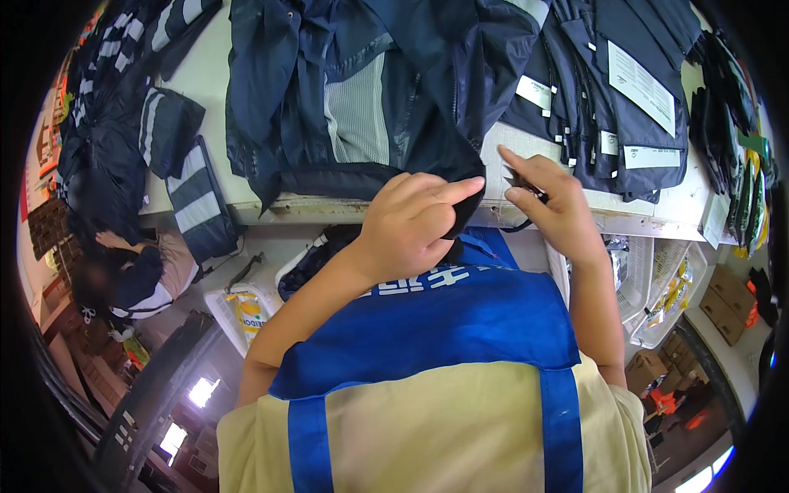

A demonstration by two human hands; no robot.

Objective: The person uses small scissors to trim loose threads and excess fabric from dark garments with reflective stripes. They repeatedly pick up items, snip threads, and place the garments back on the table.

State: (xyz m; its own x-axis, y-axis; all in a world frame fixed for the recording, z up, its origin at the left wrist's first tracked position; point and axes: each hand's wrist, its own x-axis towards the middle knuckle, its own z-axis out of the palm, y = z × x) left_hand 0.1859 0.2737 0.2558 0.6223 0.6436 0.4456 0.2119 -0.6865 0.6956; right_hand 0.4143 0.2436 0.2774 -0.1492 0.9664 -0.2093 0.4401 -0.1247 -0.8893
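A dark navy jacket (279, 99) lies spread on the white worktable (329, 207), its pale mesh lining (359, 107) showing. The lower edge of the garment reaches the table's front edge. My left hand (411, 218) is closed on the jacket's bottom corner, fingers curled and the index finger pointing right. Just to the right of that corner, my right hand (559, 201) holds small dark thread snips (530, 187) between thumb and fingers. The blades are partly hidden by the fingers, and a small gap separates them from the cloth.
Folded dark garments with white tags (629, 123) are stacked at the right. Navy clothes with grey stripes (197, 205) hang over the left edge. White plastic baskets (645, 279) stand below the table. Another person (131, 271) sits at the far left.
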